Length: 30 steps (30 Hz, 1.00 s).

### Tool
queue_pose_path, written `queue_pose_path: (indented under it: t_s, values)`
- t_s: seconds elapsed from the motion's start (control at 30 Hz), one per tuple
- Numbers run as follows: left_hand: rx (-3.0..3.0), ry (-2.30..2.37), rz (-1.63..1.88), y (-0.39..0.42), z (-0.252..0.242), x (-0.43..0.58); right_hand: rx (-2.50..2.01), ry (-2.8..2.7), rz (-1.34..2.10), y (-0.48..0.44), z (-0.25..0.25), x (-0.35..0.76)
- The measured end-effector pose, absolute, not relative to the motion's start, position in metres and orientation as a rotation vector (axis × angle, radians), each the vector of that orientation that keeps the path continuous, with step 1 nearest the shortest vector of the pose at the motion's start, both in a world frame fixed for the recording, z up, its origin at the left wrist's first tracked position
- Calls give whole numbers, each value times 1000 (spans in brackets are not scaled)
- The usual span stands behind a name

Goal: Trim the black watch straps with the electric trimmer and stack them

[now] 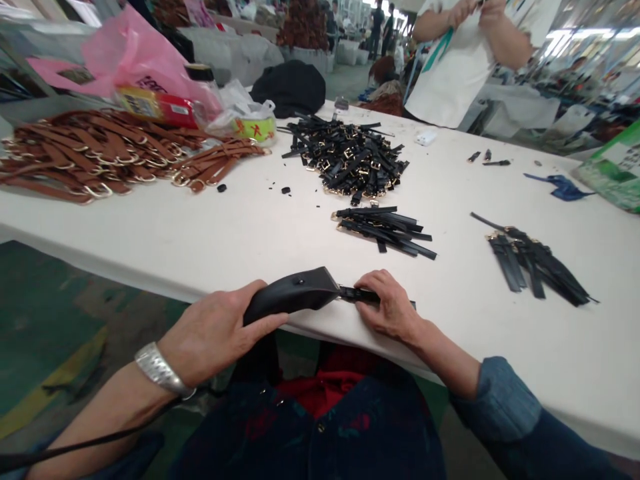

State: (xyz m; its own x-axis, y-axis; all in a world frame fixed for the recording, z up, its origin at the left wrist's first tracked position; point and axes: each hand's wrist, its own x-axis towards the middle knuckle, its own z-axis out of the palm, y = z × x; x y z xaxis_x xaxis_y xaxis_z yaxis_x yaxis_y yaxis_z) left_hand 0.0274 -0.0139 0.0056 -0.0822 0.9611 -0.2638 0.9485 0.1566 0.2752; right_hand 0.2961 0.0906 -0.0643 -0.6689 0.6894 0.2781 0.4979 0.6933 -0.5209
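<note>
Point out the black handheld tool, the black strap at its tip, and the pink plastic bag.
Black handheld tool point(293, 293): head view, middle of its body.
Black strap point(351, 293): head view, exposed stretch near the tool's tip.
Pink plastic bag point(134, 50): head view, its upper part.

I see a wide, silver-coloured bracelet with a textured surface around the wrist of the left hand. On my feed the dark blue jacket shows reddish patterning and small shiny fasteners over a red garment. The right sleeve ends in a paler blue turned-back cuff.
</note>
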Motion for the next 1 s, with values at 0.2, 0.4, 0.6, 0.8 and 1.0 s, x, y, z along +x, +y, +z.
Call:
queue_pose_path:
  t_s: [0.2,0.4,0.6,0.8,1.0]
  values:
    - [1963,2057,-151,0,10,42,-923,-2376,659,94,-69,294]
    - [2042,2010,-346,19,15,62,-984,-2313,796,94,-72,295]
    - [2043,2034,-343,39,17,76,-1117,-2269,720,94,-68,292]
    - [2031,2051,-323,21,10,62,-1116,-2255,711,87,-65,292]
    - [2076,2031,-437,10,14,57,-1115,-2248,713,87,-66,291]
